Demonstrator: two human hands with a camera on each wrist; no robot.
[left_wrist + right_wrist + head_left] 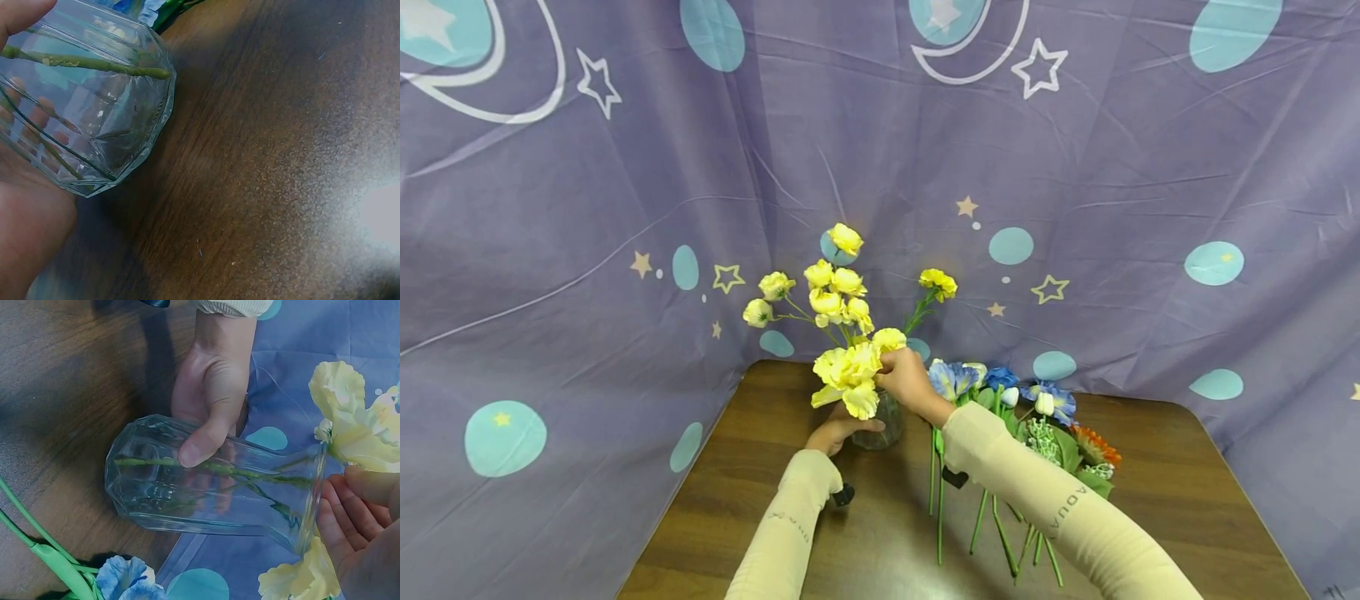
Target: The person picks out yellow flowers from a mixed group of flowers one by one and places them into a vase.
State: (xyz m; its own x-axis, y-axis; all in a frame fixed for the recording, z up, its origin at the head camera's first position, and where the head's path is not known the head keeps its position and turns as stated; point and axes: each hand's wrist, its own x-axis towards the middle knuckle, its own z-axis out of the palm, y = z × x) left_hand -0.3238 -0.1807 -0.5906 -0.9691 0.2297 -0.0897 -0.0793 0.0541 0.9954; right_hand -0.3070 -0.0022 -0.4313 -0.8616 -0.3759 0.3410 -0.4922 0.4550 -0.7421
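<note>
A clear, faceted glass vase stands on the table with several green stems inside it. My left hand grips the vase's side; its thumb lies across the glass in the right wrist view. At the vase's mouth, my right hand pinches a large ruffled yellow flower just below its bloom, fingertips close to the rim. That flower's stem reaches down into the vase. Smaller yellow blossoms fan out above and to the left. A single yellow carnation-like flower leans out to the right.
Right of the vase, blue flowers, white buds, leaves and an orange flower lie on the wooden table, their green stems pointing toward the front edge. A purple patterned cloth hangs behind and at both sides.
</note>
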